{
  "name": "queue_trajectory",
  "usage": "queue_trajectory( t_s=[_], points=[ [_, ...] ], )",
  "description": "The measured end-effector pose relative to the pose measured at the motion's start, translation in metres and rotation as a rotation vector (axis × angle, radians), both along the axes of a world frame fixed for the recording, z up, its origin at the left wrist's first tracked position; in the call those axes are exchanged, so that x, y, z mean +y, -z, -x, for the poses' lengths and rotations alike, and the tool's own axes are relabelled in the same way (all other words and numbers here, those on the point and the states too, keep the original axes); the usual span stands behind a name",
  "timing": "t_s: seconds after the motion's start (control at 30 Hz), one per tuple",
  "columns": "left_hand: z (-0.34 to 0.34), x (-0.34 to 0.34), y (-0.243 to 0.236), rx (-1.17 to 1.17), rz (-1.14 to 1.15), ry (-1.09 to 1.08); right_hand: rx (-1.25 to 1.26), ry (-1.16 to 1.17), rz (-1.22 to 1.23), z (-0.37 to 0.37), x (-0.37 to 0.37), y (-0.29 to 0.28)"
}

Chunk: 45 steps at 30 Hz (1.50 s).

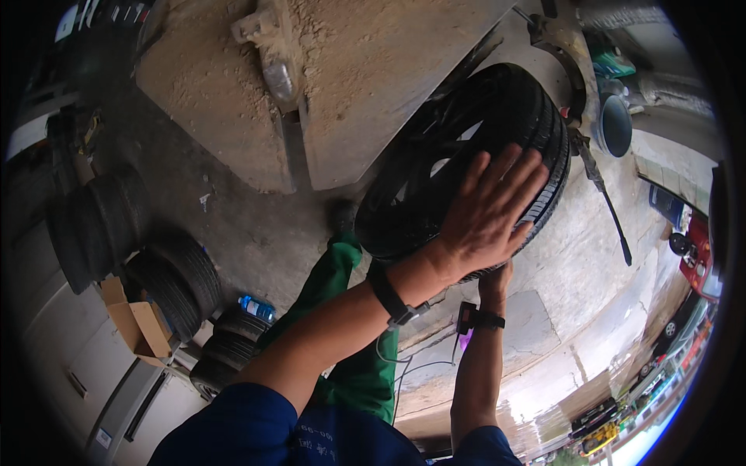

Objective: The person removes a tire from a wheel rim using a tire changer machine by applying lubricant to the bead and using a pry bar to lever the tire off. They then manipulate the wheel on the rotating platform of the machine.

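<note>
Head view: black tyre [535, 116] tilted, just beside dirt-covered metal plate [381, 70]. Left hand [482, 221] flat against tyre, fingers [516, 185] extended, slightly spread, gripping nothing. Right hand [497, 281] at tyre's lower edge; fingers mostly hidden, grip cannot be told.

The wheel [509, 109] stands right of the platform [365, 78]; tyres [183, 276] sit left, a box [141, 326] and bottle [257, 308] near them.

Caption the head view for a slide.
Bare left hand spread against a round black rubber tire, bare right hand at its lower edge, near a flat dirt-strewn platform.
</note>
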<state>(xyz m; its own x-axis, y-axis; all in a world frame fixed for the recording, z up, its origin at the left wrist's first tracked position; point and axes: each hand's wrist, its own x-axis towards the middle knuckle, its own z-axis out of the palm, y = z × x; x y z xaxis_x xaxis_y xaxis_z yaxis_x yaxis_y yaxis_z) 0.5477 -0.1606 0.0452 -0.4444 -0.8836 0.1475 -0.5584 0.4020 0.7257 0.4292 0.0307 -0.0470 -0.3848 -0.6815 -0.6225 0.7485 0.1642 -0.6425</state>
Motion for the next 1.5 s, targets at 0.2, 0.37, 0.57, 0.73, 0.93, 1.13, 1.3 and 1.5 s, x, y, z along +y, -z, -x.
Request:
queue_trajectory(
  t_s=[0.2,0.37,0.57,0.73,0.93,1.13,1.3,1.5],
  points=[
    [0.021,-0.002,-0.005,-0.216,0.101,0.055,0.041,0.164,-0.207,0.023,-0.042,-0.048],
    [0.066,0.017,-0.011,-0.356,0.138,0.028,0.269,0.041,-0.235,0.050,-0.072,-0.071],
    [0.081,0.022,-0.010,-0.371,0.077,-0.015,0.298,0.065,-0.225,0.055,-0.077,-0.068],
    [0.075,0.024,-0.009,-0.370,0.073,0.013,0.309,0.045,-0.262,0.052,-0.068,-0.073],
    [0.089,0.036,-0.022,-0.430,-0.120,-0.172,0.327,0.011,-0.270,0.053,-0.070,-0.077],
    [0.076,0.029,-0.025,-0.465,-0.014,-0.081,0.310,0.022,-0.254,0.058,-0.069,-0.064],
    [0.051,0.025,-0.004,-0.241,0.045,0.025,0.262,0.174,-0.149,0.047,-0.054,-0.036],
    [0.022,0.038,-0.008,-0.287,0.071,0.064,0.805,0.179,-0.571,0.002,-0.031,-0.035]
  ],
)
